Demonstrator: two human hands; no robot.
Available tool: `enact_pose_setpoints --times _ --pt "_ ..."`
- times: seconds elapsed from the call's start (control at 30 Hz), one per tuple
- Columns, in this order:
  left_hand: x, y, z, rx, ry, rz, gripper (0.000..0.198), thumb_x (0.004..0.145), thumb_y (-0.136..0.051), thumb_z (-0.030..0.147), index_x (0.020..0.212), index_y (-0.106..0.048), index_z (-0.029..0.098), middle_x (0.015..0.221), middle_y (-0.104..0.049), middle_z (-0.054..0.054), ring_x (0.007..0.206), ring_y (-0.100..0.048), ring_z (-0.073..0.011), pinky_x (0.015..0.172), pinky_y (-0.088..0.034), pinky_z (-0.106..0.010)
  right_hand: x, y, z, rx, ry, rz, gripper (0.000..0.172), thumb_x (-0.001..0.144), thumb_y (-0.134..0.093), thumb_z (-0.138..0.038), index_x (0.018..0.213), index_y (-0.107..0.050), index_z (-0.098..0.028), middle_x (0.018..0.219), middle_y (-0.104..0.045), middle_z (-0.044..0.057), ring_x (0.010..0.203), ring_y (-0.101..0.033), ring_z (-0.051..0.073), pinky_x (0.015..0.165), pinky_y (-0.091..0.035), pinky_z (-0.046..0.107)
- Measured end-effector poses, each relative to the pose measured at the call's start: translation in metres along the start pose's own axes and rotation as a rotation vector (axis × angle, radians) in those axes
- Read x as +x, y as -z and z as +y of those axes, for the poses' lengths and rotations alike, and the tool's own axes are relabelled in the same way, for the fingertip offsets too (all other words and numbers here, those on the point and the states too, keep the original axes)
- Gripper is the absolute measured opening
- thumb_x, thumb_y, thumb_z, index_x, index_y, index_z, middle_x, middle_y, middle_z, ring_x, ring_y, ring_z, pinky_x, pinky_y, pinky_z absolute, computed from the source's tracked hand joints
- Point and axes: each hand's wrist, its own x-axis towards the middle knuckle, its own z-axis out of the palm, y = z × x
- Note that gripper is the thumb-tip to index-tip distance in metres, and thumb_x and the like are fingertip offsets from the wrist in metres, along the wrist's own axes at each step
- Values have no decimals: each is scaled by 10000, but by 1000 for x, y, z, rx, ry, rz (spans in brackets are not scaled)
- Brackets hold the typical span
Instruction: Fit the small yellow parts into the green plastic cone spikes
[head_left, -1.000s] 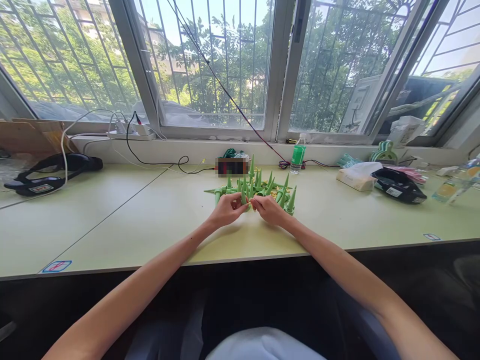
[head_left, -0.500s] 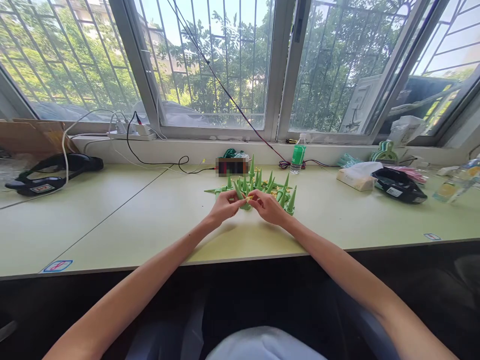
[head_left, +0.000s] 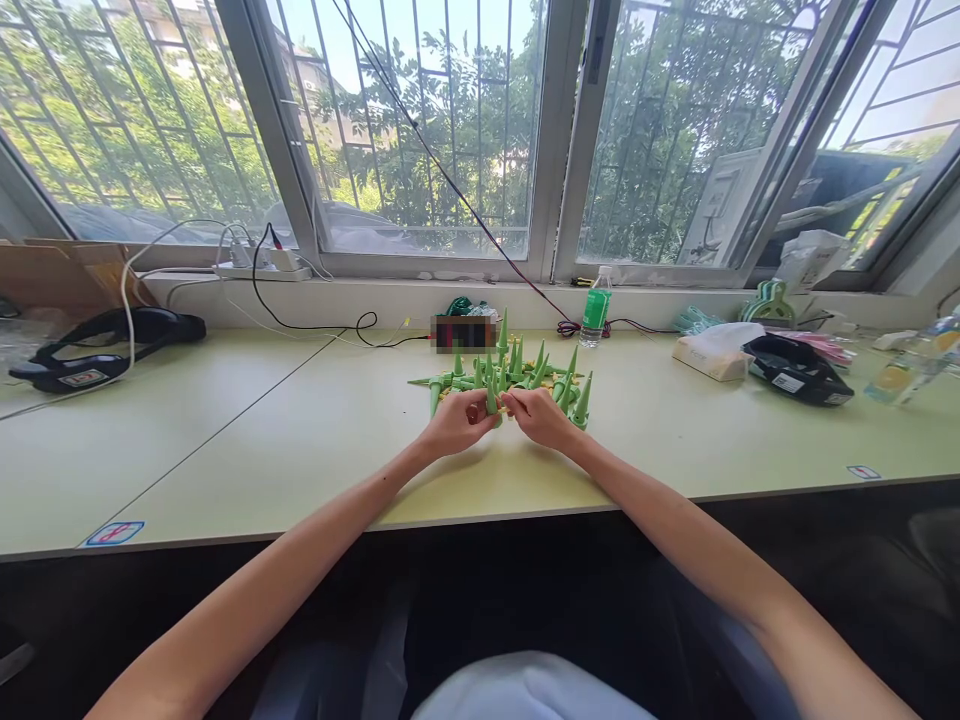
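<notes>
My left hand is closed around the base of a green plastic cone-shaped spike, which stands nearly upright with its tip pointing up. My right hand is closed in a pinch right beside the spike's lower part; its fingertips hide whatever they hold. A pale yellow bit shows between the two hands, too small to name. Just behind them, several more green spikes stand or lie in a cluster on the table, with small yellow pieces scattered among them.
Behind the cluster are a pixelated dark box and a green-labelled bottle. A tissue pack and a black strapped device lie to the right. Another black device, cables and a power strip are at left.
The spike in my left hand has gone from leaning left to nearly upright, and that hand has shifted slightly right. My right hand stays close beside it, fingers still pinched.
</notes>
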Motion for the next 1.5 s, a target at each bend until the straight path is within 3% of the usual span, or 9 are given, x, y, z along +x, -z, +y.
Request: enact_pose_setpoints --times 0.27,0.4,0.5,0.63,0.77,0.97,1.23,1.37,1.5 --pt "1 -2 -3 29 -3 23 170 772 -659 298 759 -651 128 569 -420 41 523 -349 -68 491 -333 -208 1 0 -2 -14 -19 68 374 986 -450 -362 659 -502 -189 562 -522 -12 508 -412 107 555 -291 251" --pt "3 -1 -3 -78 79 52 205 755 -686 335 763 -657 132 556 -423 47 498 -381 -67 480 -344 -211 1 1 -4 81 -8 68 186 959 -511 -343 897 -593 -187 615 -582 -24 520 -463 110 573 -347 237" --pt "3 0 0 -165 166 46 233 744 -704 363 779 -658 137 565 -475 38 470 -396 -64 446 -317 -207 0 3 -5 128 19 58 175 940 -549 -334 1017 -600 -186 660 -604 -23 528 -481 109 588 -376 236" --pt "3 3 5 -232 278 38 253 738 -726 375 802 -659 140 517 -460 44 419 -371 -59 415 -269 -208 0 3 -4 137 63 43 188 931 -569 -329 1048 -614 -189 687 -599 -20 542 -466 106 594 -384 236" --pt "2 4 7 -241 303 14 268 728 -747 381 817 -660 144 484 -423 58 406 -367 -61 406 -254 -205 0 3 0 135 78 38 155 919 -584 -301 1000 -634 -179 672 -598 -19 551 -455 104 600 -383 232" --pt "1 4 4 -212 221 -14 332 760 -730 457 839 -655 144 540 -444 53 423 -394 -55 410 -295 -201 1 1 4 145 78 26 108 913 -576 -253 887 -637 -168 666 -624 -12 552 -471 98 609 -383 223" --pt "1 2 -7 -88 57 7 281 798 -689 410 859 -661 137 567 -415 55 490 -392 -69 491 -399 -217 -1 6 -3 97 41 -57 283 967 -472 -268 711 -556 -183 586 -553 -23 540 -473 105 601 -356 232" --pt "1 0 -8 29 0 30 219 805 -664 355 851 -665 140 590 -428 44 519 -369 -75 501 -384 -213 -1 4 -1 26 33 -52 306 980 -437 -286 699 -512 -189 585 -510 -23 522 -408 106 571 -309 241" --pt "1 0 -5 102 -43 40 162 803 -650 303 844 -663 146 572 -440 44 520 -365 -80 500 -364 -209 -1 3 1 -6 24 -64 339 1010 -375 -316 723 -501 -189 630 -525 -8 545 -430 109 590 -315 246"
